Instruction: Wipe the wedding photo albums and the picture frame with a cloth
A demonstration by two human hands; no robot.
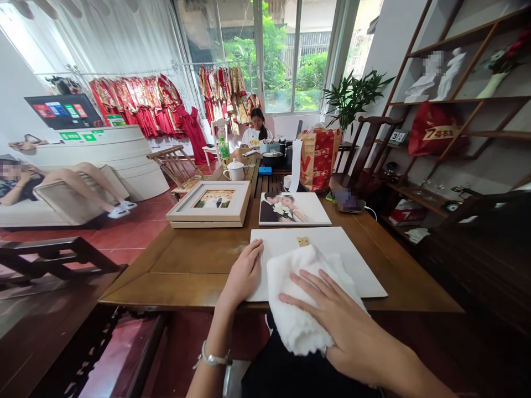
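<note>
Hands [338,318] on fluffy cloth [292,271], flat board [360,273]

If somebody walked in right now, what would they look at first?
Probably the fluffy white cloth under the person's right hand, lying partly over a flat white board on the brown wooden table. Next, maybe the bright red-and-gold garments hanging at the back left.

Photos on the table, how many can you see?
2: the framed photo at left and the unframed photo beyond the white panel. More could be hidden beneath.
</note>
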